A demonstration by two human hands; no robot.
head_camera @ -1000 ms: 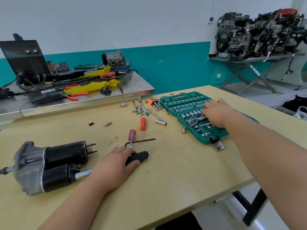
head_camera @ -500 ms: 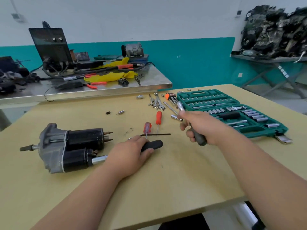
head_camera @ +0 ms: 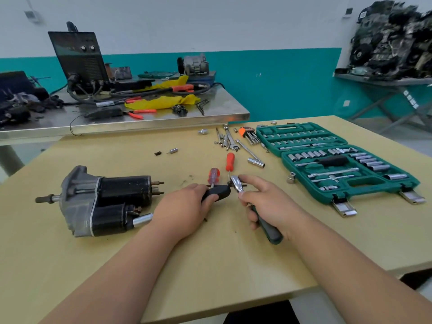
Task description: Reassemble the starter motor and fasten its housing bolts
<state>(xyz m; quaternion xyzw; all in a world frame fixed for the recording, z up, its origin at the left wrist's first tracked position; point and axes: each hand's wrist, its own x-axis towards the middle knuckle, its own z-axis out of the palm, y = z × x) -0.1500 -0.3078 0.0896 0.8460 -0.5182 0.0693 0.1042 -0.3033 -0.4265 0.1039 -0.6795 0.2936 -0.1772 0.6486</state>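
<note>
Starter motor lies on its side on the table, at 9 o'clock of both hands, shaft end pointing to 9 o'clock. Left hand: fingers curled over a black-handled driver, whose chrome end meets the motor's rear at the lower cylinder. Right hand: fingers clamped round a ratchet, thumb up by the chrome head, dark green grip poking out toward 5 o'clock. Ratchet head sits just beside the driver's handle end; touching or apart, cannot tell. Socket case, green, lies open at 2 o'clock of the right hand. Its far half holds rows of small sockets. Its near half holds larger sockets, a black handle and extension bars. One loose socket stands just beside the case's 9 o'clock edge.
</note>
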